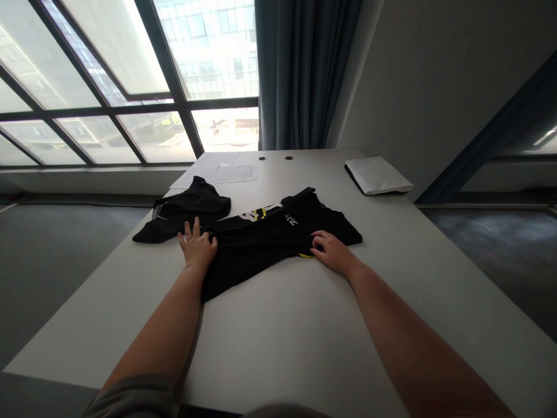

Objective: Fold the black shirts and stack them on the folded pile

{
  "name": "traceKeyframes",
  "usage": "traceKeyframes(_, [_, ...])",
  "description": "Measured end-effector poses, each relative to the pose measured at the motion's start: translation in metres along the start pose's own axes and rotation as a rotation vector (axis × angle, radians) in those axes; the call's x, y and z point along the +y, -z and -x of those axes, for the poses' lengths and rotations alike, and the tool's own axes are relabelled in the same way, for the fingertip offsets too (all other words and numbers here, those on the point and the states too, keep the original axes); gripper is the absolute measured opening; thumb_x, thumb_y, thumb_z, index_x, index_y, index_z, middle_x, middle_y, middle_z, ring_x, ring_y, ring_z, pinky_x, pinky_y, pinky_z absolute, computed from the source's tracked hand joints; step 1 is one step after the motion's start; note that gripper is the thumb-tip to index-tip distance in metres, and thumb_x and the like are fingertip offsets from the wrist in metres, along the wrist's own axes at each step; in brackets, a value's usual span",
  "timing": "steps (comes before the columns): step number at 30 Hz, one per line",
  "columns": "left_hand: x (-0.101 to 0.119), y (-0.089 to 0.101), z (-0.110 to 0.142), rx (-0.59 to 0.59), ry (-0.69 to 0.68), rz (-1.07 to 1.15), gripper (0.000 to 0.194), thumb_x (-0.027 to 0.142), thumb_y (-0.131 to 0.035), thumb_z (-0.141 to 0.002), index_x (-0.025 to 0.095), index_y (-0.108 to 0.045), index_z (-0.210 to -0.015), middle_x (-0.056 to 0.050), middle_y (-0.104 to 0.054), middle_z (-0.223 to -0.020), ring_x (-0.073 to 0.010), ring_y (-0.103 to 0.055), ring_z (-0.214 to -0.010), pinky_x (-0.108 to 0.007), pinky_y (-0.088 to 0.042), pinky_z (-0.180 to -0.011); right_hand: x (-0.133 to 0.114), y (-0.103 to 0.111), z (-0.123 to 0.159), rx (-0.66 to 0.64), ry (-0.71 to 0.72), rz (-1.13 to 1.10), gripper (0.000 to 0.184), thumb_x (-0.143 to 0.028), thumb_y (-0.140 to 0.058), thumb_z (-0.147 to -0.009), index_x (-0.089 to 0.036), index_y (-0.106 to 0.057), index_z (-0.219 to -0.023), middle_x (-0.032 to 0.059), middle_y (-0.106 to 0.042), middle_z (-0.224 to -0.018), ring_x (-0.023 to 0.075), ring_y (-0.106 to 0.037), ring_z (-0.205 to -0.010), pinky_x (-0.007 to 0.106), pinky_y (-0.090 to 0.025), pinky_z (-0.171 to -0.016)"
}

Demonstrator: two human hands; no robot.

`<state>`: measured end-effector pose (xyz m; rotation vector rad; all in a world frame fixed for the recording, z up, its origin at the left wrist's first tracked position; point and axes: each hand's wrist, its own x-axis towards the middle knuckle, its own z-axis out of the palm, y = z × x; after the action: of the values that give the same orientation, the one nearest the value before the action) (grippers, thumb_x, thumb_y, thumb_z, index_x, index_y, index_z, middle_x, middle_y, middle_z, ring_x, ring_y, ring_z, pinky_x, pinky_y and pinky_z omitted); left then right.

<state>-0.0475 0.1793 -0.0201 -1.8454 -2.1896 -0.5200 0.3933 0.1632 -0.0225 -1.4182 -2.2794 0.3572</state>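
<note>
Two bare forearms [159,325] reach over the white table [282,348] in front of us, a grey sleeve [137,397] on the left one. We find the black garment [256,249] lying across the middle of the table, partly folded over, with a white and yellow print along its far edge. The right hand [331,251] touches its near edge, fingers curled beside a yellow strip; the left hand [198,244] is at its left end, fingers spread. We cannot tell whether either hand pinches the cloth. Just beyond the left hand we see a crumpled dark cloth [194,206]; farther on, a white folded item [378,174] to the right, printed papers [232,173] to the left, then a blue curtain [300,75] beside the windows [217,58].
</note>
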Motion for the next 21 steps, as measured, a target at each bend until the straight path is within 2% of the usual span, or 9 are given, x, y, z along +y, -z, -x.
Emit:
traceKeyframes(3, [-0.001,0.001,-0.003,-0.090,-0.022,0.038,0.016,0.033,-0.060,-0.092,0.023,-0.071,-0.098,-0.014,-0.068,-0.131,-0.0350,-0.054,-0.132,-0.060,-0.025,-0.120,0.006,0.002,-0.001,0.041,-0.010,0.006,0.007,-0.023,-0.063,-0.088,-0.020,-0.063,-0.081,0.0108,-0.065,-0.119,0.0240,-0.062,-0.107,0.038,-0.048,-0.101])
traceKeyframes(5, [-0.003,0.001,-0.004,-0.103,0.017,0.047,0.019,0.035,-0.062,-0.092,0.022,-0.067,-0.105,-0.013,-0.073,-0.115,-0.0328,-0.063,-0.117,-0.058,-0.029,-0.118,0.005,0.002,-0.001,0.072,-0.056,0.065,0.001,-0.020,-0.062,-0.086,-0.021,-0.063,-0.087,0.0089,-0.066,-0.108,0.0240,-0.060,-0.100,0.037,-0.049,-0.095])
traceKeyframes(7, [-0.008,0.001,-0.003,-0.101,0.070,0.058,0.029,0.034,-0.063,-0.092,0.020,-0.063,-0.117,-0.013,-0.073,-0.111,-0.0330,-0.065,-0.113,-0.056,-0.034,-0.115,0.003,0.001,-0.001,0.108,-0.114,0.124,0.013,-0.018,-0.063,-0.085,-0.020,-0.065,-0.098,0.0080,-0.066,-0.103,0.0249,-0.059,-0.097,0.037,-0.048,-0.092])
traceKeyframes(9, [-0.013,0.002,0.000,-0.119,0.097,0.123,0.040,0.029,-0.060,-0.093,0.019,-0.057,-0.131,-0.012,-0.072,-0.111,-0.0314,-0.066,-0.110,-0.049,-0.044,-0.107,0.003,0.000,-0.001,0.133,-0.148,0.156,0.027,-0.017,-0.062,-0.086,-0.020,-0.066,-0.113,0.0086,-0.066,-0.106,0.0255,-0.058,-0.099,0.037,-0.046,-0.093])
traceKeyframes(12, [-0.022,0.007,0.009,-0.129,0.032,0.259,0.053,0.023,-0.056,-0.093,0.025,-0.050,-0.146,-0.008,-0.071,-0.115,-0.0260,-0.068,-0.107,-0.037,-0.050,-0.095,0.010,0.001,-0.001,0.122,-0.180,0.215,0.032,-0.017,-0.060,-0.089,-0.020,-0.068,-0.120,0.0104,-0.066,-0.109,0.0265,-0.057,-0.101,0.037,-0.044,-0.095])
traceKeyframes(14, [-0.026,0.012,0.017,-0.130,-0.040,0.267,0.049,0.022,-0.054,-0.093,0.028,-0.058,-0.141,-0.006,-0.069,-0.117,-0.0237,-0.068,-0.106,-0.033,-0.051,-0.094,0.017,0.003,-0.001,0.106,-0.217,0.267,0.027,-0.018,-0.058,-0.091,-0.020,-0.072,-0.114,0.0116,-0.066,-0.108,0.0275,-0.056,-0.101,0.037,-0.043,-0.095])
traceKeyframes(16, [-0.028,0.019,0.028,-0.156,-0.081,0.213,0.038,0.024,-0.053,-0.092,0.028,-0.070,-0.126,-0.006,-0.069,-0.116,-0.0234,-0.068,-0.102,-0.034,-0.050,-0.093,0.024,0.005,-0.001,0.109,-0.261,0.290,0.026,-0.019,-0.058,-0.091,-0.020,-0.073,-0.112,0.0122,-0.066,-0.108,0.0277,-0.056,-0.101,0.037,-0.042,-0.095])
traceKeyframes(18, [-0.031,0.026,0.041,-0.152,-0.071,0.143,0.029,0.024,-0.054,-0.091,0.027,-0.075,-0.112,-0.006,-0.071,-0.114,-0.0252,-0.067,-0.104,-0.037,-0.048,-0.098,0.030,0.007,-0.001,0.134,-0.309,0.293,0.026,-0.021,-0.058,-0.091,-0.019,-0.073,-0.113,0.0123,-0.066,-0.110,0.0276,-0.056,-0.102,0.037,-0.041,-0.096])
traceKeyframes(21, [-0.039,0.041,0.063,-0.103,-0.010,0.042,0.024,0.026,-0.057,-0.090,0.026,-0.075,-0.106,-0.006,-0.075,-0.111,-0.0297,-0.065,-0.112,-0.045,-0.042,-0.105,0.034,0.008,-0.001,0.206,-0.383,0.291,0.027,-0.022,-0.057,-0.091,-0.019,-0.072,-0.113,0.0122,-0.067,-0.110,0.0283,-0.056,-0.103,0.036,-0.041,-0.094])
